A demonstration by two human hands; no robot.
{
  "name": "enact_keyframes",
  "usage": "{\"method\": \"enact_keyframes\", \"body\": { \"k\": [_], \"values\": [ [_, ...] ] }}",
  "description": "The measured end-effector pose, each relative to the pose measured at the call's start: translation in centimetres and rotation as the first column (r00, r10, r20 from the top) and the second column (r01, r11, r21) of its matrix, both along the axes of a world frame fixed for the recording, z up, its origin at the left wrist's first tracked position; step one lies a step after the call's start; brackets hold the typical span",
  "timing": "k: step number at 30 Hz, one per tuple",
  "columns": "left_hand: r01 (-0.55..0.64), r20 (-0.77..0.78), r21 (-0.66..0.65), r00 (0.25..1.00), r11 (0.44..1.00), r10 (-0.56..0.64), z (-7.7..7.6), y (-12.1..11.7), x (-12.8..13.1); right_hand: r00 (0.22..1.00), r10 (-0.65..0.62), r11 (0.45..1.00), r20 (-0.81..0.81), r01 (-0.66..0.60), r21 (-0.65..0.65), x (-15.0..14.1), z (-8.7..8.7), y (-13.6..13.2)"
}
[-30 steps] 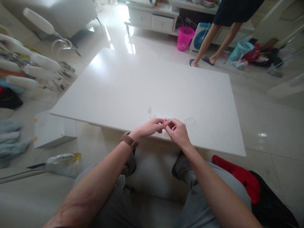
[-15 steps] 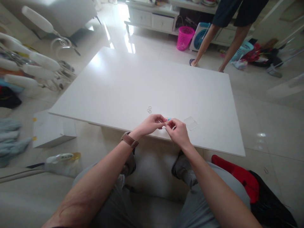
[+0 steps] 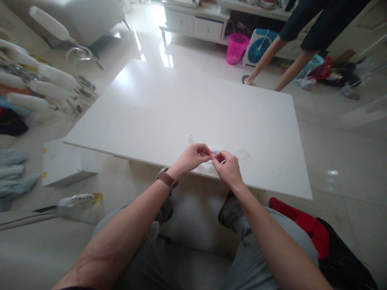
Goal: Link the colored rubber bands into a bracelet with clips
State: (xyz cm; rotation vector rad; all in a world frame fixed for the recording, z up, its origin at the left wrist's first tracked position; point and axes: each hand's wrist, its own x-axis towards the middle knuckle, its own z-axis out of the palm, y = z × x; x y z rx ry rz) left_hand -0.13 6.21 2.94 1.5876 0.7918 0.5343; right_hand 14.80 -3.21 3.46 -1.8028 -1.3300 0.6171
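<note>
My left hand (image 3: 195, 157) and my right hand (image 3: 227, 164) meet near the table's front edge, fingertips pinched together. Whatever sits between the fingertips is too small to make out. Just behind and under them shows a small box with colourful contents (image 3: 215, 152), mostly hidden by the fingers. Several thin metal rings (image 3: 190, 139) lie on the white table (image 3: 169, 108) beyond my left hand. To the right of my right hand rests a clear flat plastic lid (image 3: 243, 157).
Across the table stands a person (image 3: 290, 60) in dark shorts. Behind are a pink basket (image 3: 236, 48), a blue and white fan (image 3: 256, 46) and a white cabinet (image 3: 193, 26). White-handled metal frames (image 3: 51, 76) stand at the left; a red and black cloth (image 3: 314, 233) lies at the right.
Both hands stay pinched together in nearly the same place, with slight finger movement. The person across the table has shifted their legs, leaning toward the right.
</note>
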Motion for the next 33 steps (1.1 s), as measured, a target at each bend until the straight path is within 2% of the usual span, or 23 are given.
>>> {"method": "enact_keyframes", "body": {
  "k": [5, 15, 23, 29, 33],
  "values": [
    [-0.003, -0.023, 0.025, 1.0, 1.0, 0.003, 0.0, -0.01, -0.08, 1.0, 0.0, 1.0, -0.009, 0.0, -0.001, -0.02, -0.11, 0.02],
    [-0.002, 0.055, -0.072, 0.998, 0.997, 0.005, 0.06, -0.26, 0.08, 1.0, 0.008, 1.0, -0.005, -0.008, -0.003, -0.05, 0.01, 0.03],
    [-0.02, 0.057, -0.057, 0.998, 0.998, 0.023, -0.09, -0.24, 0.16, 1.0, 0.014, 1.0, -0.002, -0.014, -0.002, -0.04, -0.04, 0.03],
    [-0.027, 0.056, -0.096, 0.998, 0.995, 0.032, -0.14, -0.19, 0.07, 0.996, -0.018, 1.0, -0.085, 0.019, 0.007, -0.18, 0.21, -0.02],
    [-0.013, 0.04, -0.131, 0.999, 0.991, 0.018, -0.11, -0.19, 0.08, 0.994, 0.024, 1.0, -0.106, -0.022, 0.019, -0.14, 0.19, -0.04]
  ]
}}
